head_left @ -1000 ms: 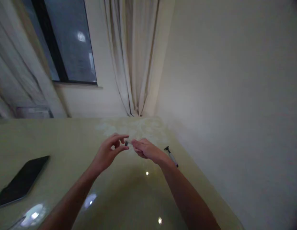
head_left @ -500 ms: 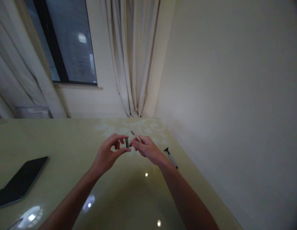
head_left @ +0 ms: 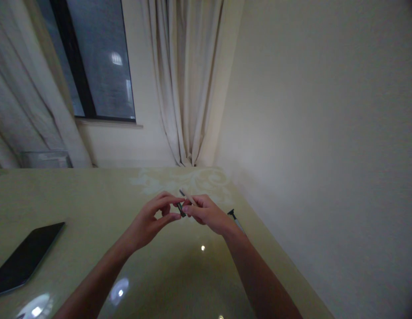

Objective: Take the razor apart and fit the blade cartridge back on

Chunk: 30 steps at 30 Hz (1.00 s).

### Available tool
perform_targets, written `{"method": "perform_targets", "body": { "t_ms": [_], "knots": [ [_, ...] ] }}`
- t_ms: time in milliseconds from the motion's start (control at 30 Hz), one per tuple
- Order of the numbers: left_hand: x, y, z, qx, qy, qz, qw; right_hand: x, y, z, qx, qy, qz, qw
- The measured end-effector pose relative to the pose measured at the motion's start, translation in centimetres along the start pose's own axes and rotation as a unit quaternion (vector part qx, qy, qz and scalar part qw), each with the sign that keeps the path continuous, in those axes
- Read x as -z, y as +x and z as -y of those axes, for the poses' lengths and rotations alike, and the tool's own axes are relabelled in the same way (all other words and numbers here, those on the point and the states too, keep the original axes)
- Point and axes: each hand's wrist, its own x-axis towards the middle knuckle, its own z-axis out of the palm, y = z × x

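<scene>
Between my two hands, over the far part of the glossy table, is a small dark green piece (head_left: 181, 210), tilted. My left hand (head_left: 153, 218) has its thumb and fingers curved around the piece's left side, with fingertips at its upper and lower ends. My right hand (head_left: 206, 213) is closed, its thumb and finger at the piece's right side. It also holds a thin light stick with a dark tip (head_left: 187, 196), pointing up and left. Beyond my right wrist lies a razor-like tool (head_left: 236, 220) with a black head, partly hidden by the forearm.
A black flat tablet-like object (head_left: 28, 257) lies at the table's left. The table (head_left: 93, 195) meets a plain wall (head_left: 309, 133) on the right. Curtains (head_left: 184, 79) and a window (head_left: 103, 62) stand behind its far edge.
The dark green piece has gone from upright to tilted, and my right hand's fingertips have come onto it. The whole view has shifted slightly, so things sit a little lower.
</scene>
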Motion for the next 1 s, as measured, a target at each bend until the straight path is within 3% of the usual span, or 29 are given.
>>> {"method": "perform_targets", "body": {
  "t_ms": [67, 400, 633, 1000],
  "knots": [
    [0.0, 0.2, -0.3, -0.009, 0.009, -0.001, 1.0, 0.1, -0.1, 0.2, 0.002, -0.005, -0.007, 1.0],
    [-0.5, 0.3, -1.2, -0.063, 0.091, -0.127, 0.986, -0.2, 0.4, -0.4, 0.023, 0.033, -0.066, 0.997],
    [-0.6, 0.3, -1.3, -0.052, 0.087, -0.089, 0.991, 0.0, 0.2, 0.1, 0.022, -0.003, -0.087, 0.996],
    [-1.2, 0.3, -1.8, -0.039, 0.086, -0.136, 0.986, -0.4, 0.4, -0.1, 0.036, 0.065, -0.101, 0.992]
  ]
}}
